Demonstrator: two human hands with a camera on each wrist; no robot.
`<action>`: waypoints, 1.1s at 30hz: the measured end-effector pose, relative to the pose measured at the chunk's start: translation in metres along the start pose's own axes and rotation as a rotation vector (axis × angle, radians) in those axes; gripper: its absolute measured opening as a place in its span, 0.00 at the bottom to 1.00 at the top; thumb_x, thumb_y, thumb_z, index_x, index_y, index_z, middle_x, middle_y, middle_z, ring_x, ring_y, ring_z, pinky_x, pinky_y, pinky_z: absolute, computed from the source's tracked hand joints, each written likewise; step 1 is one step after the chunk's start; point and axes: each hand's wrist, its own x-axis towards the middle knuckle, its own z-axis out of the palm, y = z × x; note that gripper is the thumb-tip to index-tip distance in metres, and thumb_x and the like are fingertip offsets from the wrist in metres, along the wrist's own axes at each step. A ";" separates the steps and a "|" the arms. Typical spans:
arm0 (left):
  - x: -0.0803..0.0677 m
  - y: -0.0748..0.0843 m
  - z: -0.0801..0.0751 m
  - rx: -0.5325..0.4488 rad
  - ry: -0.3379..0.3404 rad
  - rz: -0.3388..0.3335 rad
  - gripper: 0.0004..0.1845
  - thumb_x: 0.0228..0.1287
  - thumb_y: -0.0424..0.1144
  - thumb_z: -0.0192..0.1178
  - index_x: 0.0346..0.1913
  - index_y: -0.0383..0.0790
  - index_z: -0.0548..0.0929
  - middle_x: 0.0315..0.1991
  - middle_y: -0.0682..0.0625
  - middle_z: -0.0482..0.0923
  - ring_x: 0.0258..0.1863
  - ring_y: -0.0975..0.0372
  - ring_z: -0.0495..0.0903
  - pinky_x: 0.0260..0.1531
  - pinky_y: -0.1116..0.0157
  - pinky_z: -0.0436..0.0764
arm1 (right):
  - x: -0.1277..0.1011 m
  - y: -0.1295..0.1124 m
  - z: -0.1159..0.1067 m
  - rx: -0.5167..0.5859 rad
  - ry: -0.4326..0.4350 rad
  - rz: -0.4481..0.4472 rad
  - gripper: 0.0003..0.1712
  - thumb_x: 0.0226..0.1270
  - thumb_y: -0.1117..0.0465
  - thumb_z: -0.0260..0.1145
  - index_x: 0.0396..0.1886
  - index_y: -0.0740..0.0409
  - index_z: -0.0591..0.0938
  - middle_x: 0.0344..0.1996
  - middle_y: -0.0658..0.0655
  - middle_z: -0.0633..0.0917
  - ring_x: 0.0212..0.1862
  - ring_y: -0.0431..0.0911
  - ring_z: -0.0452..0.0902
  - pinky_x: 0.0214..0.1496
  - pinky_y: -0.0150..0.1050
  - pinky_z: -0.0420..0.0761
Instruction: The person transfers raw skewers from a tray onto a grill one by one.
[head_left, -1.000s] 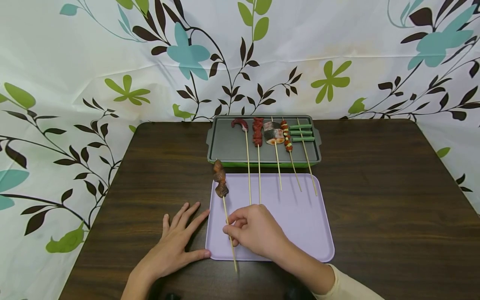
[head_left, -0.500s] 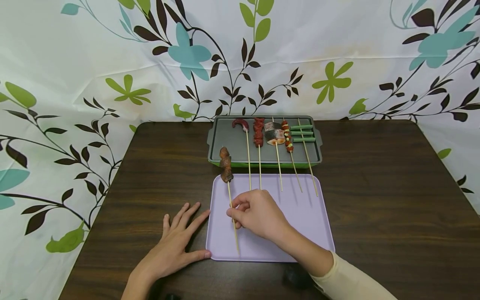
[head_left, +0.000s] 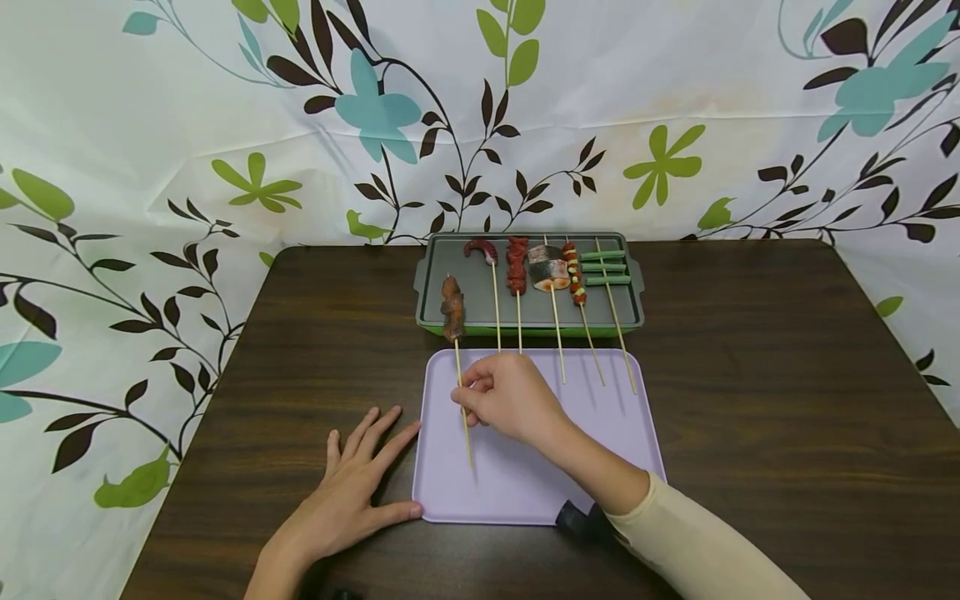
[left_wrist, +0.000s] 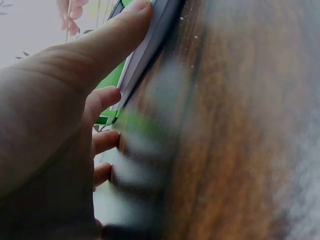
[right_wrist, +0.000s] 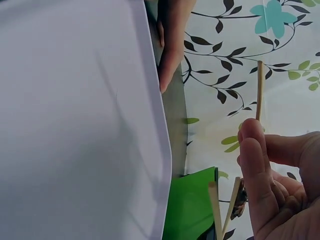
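Pinching a thin wooden stick, the right hand (head_left: 506,396) holds the meat skewer (head_left: 457,350) mid-frame in the head view, its grip pressed together on the stick. Brown meat chunks at the skewer's upper end sit over the left part of the grill pan (head_left: 465,308); whether they touch it I cannot tell. The stick's lower end hangs over the purple tray (head_left: 600,450), centre of frame. Left hand (head_left: 348,492) lies flat on the desk (head_left: 750,400) at lower left, fingers spread, thumb touching the tray's left edge. Five more skewers (head_left: 551,287) rest on the pan, sticks reaching down over the tray. Flower-print cloth (head_left: 150,125) fills the upper frame and both sides. In the right wrist view the fingers (right_wrist: 257,165) curl round the stick.
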 end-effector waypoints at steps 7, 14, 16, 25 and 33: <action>-0.001 0.000 0.001 0.006 0.002 -0.001 0.50 0.53 0.69 0.64 0.77 0.62 0.55 0.78 0.49 0.45 0.76 0.45 0.38 0.60 0.28 0.34 | 0.009 0.001 -0.002 0.006 0.009 0.024 0.06 0.63 0.61 0.71 0.35 0.59 0.87 0.13 0.43 0.82 0.22 0.47 0.84 0.21 0.35 0.72; 0.000 0.000 0.000 0.007 -0.005 -0.007 0.50 0.53 0.70 0.63 0.77 0.62 0.55 0.78 0.49 0.45 0.76 0.45 0.37 0.59 0.27 0.34 | 0.018 0.001 -0.005 0.009 0.033 0.017 0.04 0.63 0.62 0.71 0.29 0.57 0.86 0.14 0.44 0.83 0.22 0.49 0.84 0.19 0.34 0.71; 0.000 0.000 0.000 0.009 -0.007 -0.008 0.50 0.53 0.70 0.63 0.77 0.62 0.55 0.78 0.49 0.45 0.76 0.45 0.37 0.59 0.28 0.34 | 0.021 0.001 -0.005 -0.005 0.037 0.010 0.05 0.63 0.62 0.71 0.28 0.56 0.86 0.13 0.44 0.83 0.21 0.47 0.84 0.19 0.34 0.71; 0.001 -0.001 0.000 0.018 0.002 0.007 0.50 0.53 0.70 0.63 0.77 0.61 0.56 0.78 0.49 0.45 0.76 0.45 0.38 0.59 0.28 0.35 | 0.037 0.003 -0.007 -0.039 0.032 0.025 0.07 0.63 0.60 0.71 0.27 0.58 0.86 0.14 0.45 0.83 0.22 0.48 0.84 0.22 0.35 0.76; 0.000 0.000 0.000 0.016 0.003 0.004 0.50 0.53 0.69 0.64 0.77 0.61 0.56 0.78 0.49 0.45 0.76 0.45 0.38 0.59 0.28 0.35 | 0.046 0.002 -0.012 -0.070 0.031 0.029 0.08 0.65 0.60 0.69 0.27 0.58 0.87 0.15 0.46 0.83 0.23 0.46 0.84 0.23 0.35 0.77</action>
